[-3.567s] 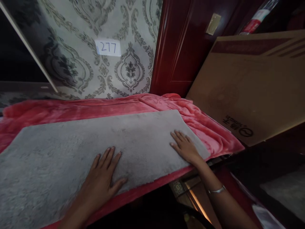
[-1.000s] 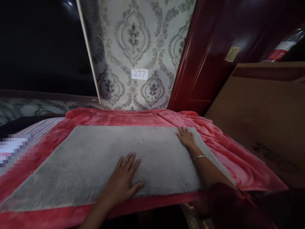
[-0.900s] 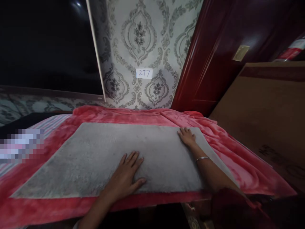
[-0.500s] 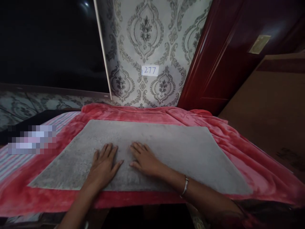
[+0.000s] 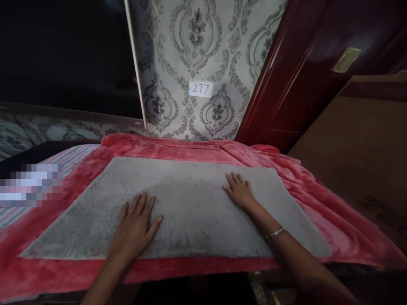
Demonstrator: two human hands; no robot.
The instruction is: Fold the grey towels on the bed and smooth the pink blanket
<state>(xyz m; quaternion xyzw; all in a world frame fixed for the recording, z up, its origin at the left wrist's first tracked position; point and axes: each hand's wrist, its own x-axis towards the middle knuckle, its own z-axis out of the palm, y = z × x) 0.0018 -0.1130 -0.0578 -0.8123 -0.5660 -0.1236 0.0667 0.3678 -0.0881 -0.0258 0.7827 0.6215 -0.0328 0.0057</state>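
A grey plush mat (image 5: 190,207) lies flat, its narrower-looking edge toward the wall. Under it spreads a red fleece blanket (image 5: 165,271) that shows on all sides. My left hand (image 5: 135,222) rests palm down on the left half of the mat, fingers spread. Farther right and nearer the back edge, my right hand (image 5: 239,189) lies flat on the mat with its fingers apart. A silvery bracelet (image 5: 275,233) circles my right wrist. Neither hand grips anything.
A large dark screen (image 5: 66,59) stands at the back left. Patterned wallpaper with a paper label (image 5: 201,89) reading 277 is behind. To the right are a dark red door (image 5: 305,76) and a cardboard box (image 5: 359,140). Striped cloth (image 5: 74,159) shows at the left.
My right hand has slid to the right and a little away from me across the mat. My left hand stays nearly in place. The view has shifted slightly.
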